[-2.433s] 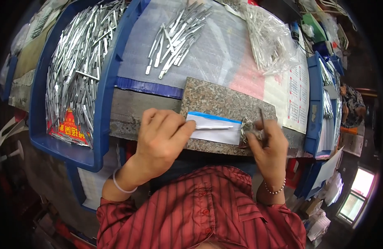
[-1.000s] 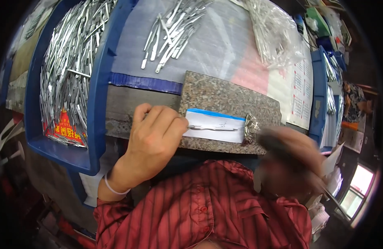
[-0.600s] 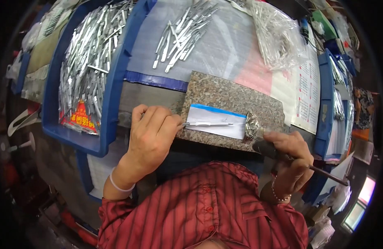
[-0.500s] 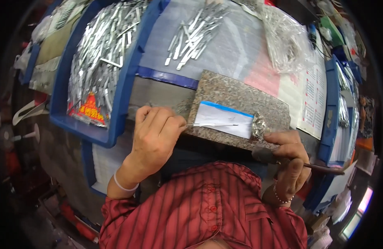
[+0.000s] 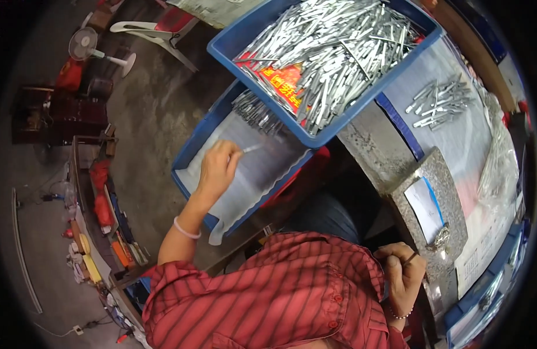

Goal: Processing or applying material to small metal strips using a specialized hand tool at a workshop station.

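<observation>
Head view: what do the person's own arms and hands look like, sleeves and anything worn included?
Both hands are ungloved. The left hand has a plain pale band at the wrist, the right hand a bracelet of small light beads. The left sleeve is red with dark stripes, matching the buttoned shirt.

I count two hands from here, one left hand (image 5: 218, 166) and one right hand (image 5: 403, 273), with one slim metal piece (image 5: 252, 149) in the left. At least three blue bins show: an upper bin (image 5: 312, 141), a lower bin (image 5: 200, 134) and a right-hand bin (image 5: 456, 315). I get one stone slab (image 5: 450, 200), one white paper (image 5: 420, 206), one loose pile (image 5: 440, 104) too tangled for me to tally, one fan (image 5: 83, 44) and one white chair (image 5: 143, 28).
</observation>
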The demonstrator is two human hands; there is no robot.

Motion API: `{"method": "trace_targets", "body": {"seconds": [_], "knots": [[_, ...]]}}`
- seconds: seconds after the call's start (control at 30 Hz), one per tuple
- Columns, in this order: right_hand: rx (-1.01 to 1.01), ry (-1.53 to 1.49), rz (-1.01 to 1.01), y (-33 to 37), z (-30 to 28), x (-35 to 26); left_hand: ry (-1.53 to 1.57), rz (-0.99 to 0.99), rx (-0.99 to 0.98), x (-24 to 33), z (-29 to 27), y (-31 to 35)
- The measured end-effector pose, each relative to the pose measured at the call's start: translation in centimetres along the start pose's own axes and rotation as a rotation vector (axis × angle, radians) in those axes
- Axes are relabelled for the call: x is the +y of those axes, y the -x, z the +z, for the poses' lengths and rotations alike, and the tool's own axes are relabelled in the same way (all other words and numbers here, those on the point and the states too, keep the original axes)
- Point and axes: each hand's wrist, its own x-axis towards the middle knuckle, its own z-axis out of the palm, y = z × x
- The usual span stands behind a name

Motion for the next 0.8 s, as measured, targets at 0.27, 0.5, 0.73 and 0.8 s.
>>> {"method": "trace_targets", "body": {"seconds": [0.27,0.5,0.73,0.8], "knots": [[0.007,0.214,-0.005,-1.2,2.5,-1.1,-0.106,-0.057,0.291,-6.9,9.0,-5.9],[-0.044,0.235,0.062,-1.6,2.3,-1.1,-0.159,0.027,0.152,-2.7,6.6,-4.9],[-0.177,0.121,-0.159,-1.7,0.3,0.8,0.406,0.476,-0.157,15.0,0.6,-3.2],[-0.142,0.017,-0.096,-1.1,0.1,-0.1,0.476,0.541,-0.16,18.3,0.3,-4.5]]}}
